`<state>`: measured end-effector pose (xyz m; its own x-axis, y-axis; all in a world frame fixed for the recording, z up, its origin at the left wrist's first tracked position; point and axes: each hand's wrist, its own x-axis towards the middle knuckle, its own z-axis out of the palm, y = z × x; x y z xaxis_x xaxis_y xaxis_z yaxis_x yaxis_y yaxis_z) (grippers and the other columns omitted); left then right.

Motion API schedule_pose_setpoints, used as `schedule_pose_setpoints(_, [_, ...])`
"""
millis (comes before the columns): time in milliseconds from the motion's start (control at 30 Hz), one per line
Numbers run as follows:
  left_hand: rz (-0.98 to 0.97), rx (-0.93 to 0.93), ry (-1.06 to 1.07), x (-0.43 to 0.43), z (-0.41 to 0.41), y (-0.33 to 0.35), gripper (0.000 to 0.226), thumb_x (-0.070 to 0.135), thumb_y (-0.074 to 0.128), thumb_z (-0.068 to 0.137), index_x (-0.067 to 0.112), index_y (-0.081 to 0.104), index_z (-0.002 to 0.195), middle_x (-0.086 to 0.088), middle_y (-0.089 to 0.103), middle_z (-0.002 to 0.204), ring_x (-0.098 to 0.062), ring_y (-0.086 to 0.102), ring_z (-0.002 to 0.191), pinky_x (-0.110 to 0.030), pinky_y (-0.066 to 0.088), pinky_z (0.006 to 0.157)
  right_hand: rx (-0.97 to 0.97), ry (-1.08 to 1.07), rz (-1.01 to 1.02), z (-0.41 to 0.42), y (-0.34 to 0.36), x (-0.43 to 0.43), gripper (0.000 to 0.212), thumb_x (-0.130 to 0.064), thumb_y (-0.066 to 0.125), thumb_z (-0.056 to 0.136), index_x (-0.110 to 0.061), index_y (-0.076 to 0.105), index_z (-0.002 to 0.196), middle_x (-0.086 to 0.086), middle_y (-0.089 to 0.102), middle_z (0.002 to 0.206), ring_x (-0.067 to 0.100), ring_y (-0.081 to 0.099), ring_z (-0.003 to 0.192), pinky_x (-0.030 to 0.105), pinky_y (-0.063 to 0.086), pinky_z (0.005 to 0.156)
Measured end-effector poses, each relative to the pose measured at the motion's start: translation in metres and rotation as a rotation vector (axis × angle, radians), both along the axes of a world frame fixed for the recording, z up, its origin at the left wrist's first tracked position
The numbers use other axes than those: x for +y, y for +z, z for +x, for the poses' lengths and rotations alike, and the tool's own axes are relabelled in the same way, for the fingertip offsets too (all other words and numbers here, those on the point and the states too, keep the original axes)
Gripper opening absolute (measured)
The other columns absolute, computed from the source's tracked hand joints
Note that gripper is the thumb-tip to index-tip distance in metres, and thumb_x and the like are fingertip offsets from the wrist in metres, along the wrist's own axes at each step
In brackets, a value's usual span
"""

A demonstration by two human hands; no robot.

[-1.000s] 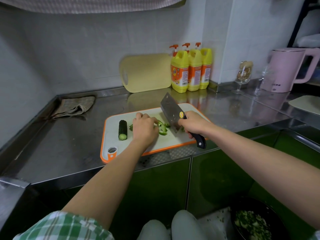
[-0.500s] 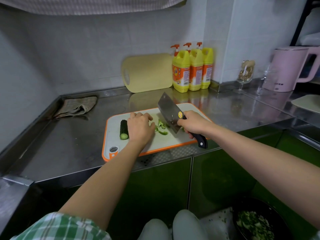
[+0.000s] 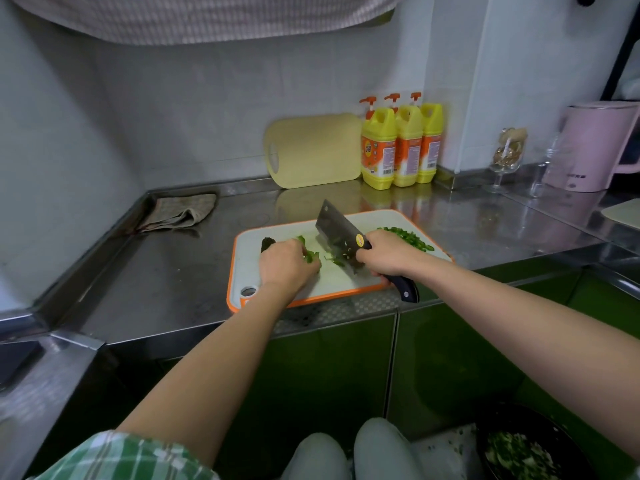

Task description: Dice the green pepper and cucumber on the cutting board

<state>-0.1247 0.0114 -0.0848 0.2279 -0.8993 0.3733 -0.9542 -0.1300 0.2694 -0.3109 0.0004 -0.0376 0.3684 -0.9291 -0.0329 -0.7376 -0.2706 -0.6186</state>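
1. Nearest, at 6 o'clock, are two knees point(image 3: 346, 452) in pale cloth, with a plaid sleeve point(image 3: 121, 459) at 7 and a dark bowl point(image 3: 571, 448) of chopped greens at 5.
2. Beyond them stand green doors point(image 3: 450, 358) under a steel counter point(image 3: 156, 271).
3. On the counter's front edge lies the board point(image 3: 311, 300), white with an orange rim.
4. The left hand point(image 3: 287, 265) sits at the board's 8 o'clock. Its fingers are curled down over the pepper point(image 3: 311, 255), pinning the strips to the board.
5. The right hand point(image 3: 388, 256) is at the board's 4 o'clock, with the fingers wrapped tight round the cleaver's handle. The cleaver point(image 3: 337, 233) slants toward 11 between the two hands, with green scraps point(image 3: 335, 260) at its edge. Whether the edge touches the board, I cannot tell.
6. The cucumber point(image 3: 267, 243) shows only a dark end at the board's 10 o'clock, just past the left knuckles. The rest is hidden.
7. The dice point(image 3: 408, 237), a heap of cut pepper, lie at the board's 2 o'clock beyond the right hand.
8. Farther back, a cloth point(image 3: 180, 213) is crumpled at 10. At 12 a yellow board point(image 3: 313, 150) leans on the wall, with three bottles point(image 3: 398, 147) just beside it at 1.
9. Farthest right, at 2, stand a glass point(image 3: 507, 154) and a pink kettle point(image 3: 599, 147).
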Motion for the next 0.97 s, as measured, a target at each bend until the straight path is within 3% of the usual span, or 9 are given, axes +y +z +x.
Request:
schedule_pose_setpoints(167, [0.022, -0.172, 0.008, -0.003, 0.001, 0.000, 0.027, 0.032, 0.057, 0.089, 0.015, 0.064, 0.109, -0.011, 0.068, 0.101, -0.032, 0.058, 0.097, -0.032, 0.039, 0.067, -0.086, -0.046, -0.008, 0.000, 0.003, -0.001, 0.015, -0.008, 0.042, 0.093, -0.010, 0.047, 0.079, 0.011, 0.053, 0.061, 0.023, 0.052, 0.041, 0.022, 0.040, 0.043])
schedule_pose_setpoints(367, [0.046, -0.265, -0.068, -0.009, -0.006, -0.005, 0.045, 0.052, 0.056, 0.085, 0.018, 0.064, 0.114, -0.011, 0.059, 0.111, -0.031, 0.048, 0.106, -0.038, 0.041, 0.084, -0.132, -0.184, -0.014, -0.020, 0.001, -0.019, 0.017, -0.010, 0.041, 0.094, -0.007, 0.052, 0.080, 0.014, 0.056, 0.062, 0.025, 0.053, 0.044, 0.028, 0.045, 0.049])
schedule_pose_setpoints(567, [0.042, -0.475, 0.022, -0.021, -0.002, -0.004, 0.026, 0.018, 0.047, 0.095, 0.015, 0.062, 0.116, -0.010, 0.057, 0.112, -0.032, 0.046, 0.107, -0.036, 0.035, 0.081, -0.070, -0.205, 0.056, -0.025, -0.005, -0.030, 0.013, -0.006, 0.042, 0.090, -0.005, 0.052, 0.081, 0.014, 0.055, 0.062, 0.025, 0.052, 0.044, 0.029, 0.043, 0.050])
schedule_pose_setpoints(633, [0.016, -0.450, -0.005, -0.026, -0.001, -0.006, 0.028, 0.019, 0.047, 0.096, 0.015, 0.059, 0.121, -0.011, 0.055, 0.117, -0.032, 0.044, 0.111, -0.037, 0.035, 0.086, -0.041, -0.210, 0.050, -0.026, -0.005, -0.033, 0.012, -0.004, 0.041, 0.088, -0.004, 0.051, 0.082, 0.015, 0.056, 0.064, 0.026, 0.052, 0.045, 0.031, 0.045, 0.051])
schedule_pose_setpoints(767, [-0.036, -0.264, -0.365, -0.034, -0.016, -0.002, 0.049, 0.022, 0.057, 0.085, 0.020, 0.053, 0.134, -0.006, 0.051, 0.133, -0.027, 0.041, 0.124, -0.037, 0.033, 0.098, 0.043, -0.198, 0.061, -0.024, -0.003, -0.034, 0.011, -0.003, 0.039, 0.087, -0.003, 0.050, 0.082, 0.016, 0.057, 0.067, 0.026, 0.053, 0.044, 0.030, 0.047, 0.051])
schedule_pose_setpoints(900, [0.231, -0.157, -0.456, -0.050, -0.030, 0.003, 0.071, 0.027, 0.060, 0.086, 0.021, 0.032, 0.150, -0.006, 0.026, 0.158, -0.026, 0.029, 0.142, -0.038, 0.028, 0.113, 0.161, -0.154, 0.085, -0.020, 0.001, -0.030, 0.014, -0.001, 0.037, 0.090, -0.003, 0.047, 0.081, 0.017, 0.058, 0.068, 0.023, 0.055, 0.041, 0.022, 0.043, 0.042])
schedule_pose_setpoints(967, [0.323, -0.131, -0.454, -0.057, -0.032, 0.004, 0.069, 0.029, 0.059, 0.088, 0.021, 0.031, 0.150, -0.008, 0.032, 0.155, -0.027, 0.031, 0.140, -0.038, 0.029, 0.112, 0.189, -0.141, 0.081, -0.020, 0.002, -0.029, 0.014, -0.002, 0.036, 0.091, -0.003, 0.047, 0.081, 0.018, 0.059, 0.068, 0.022, 0.055, 0.040, 0.021, 0.044, 0.041])
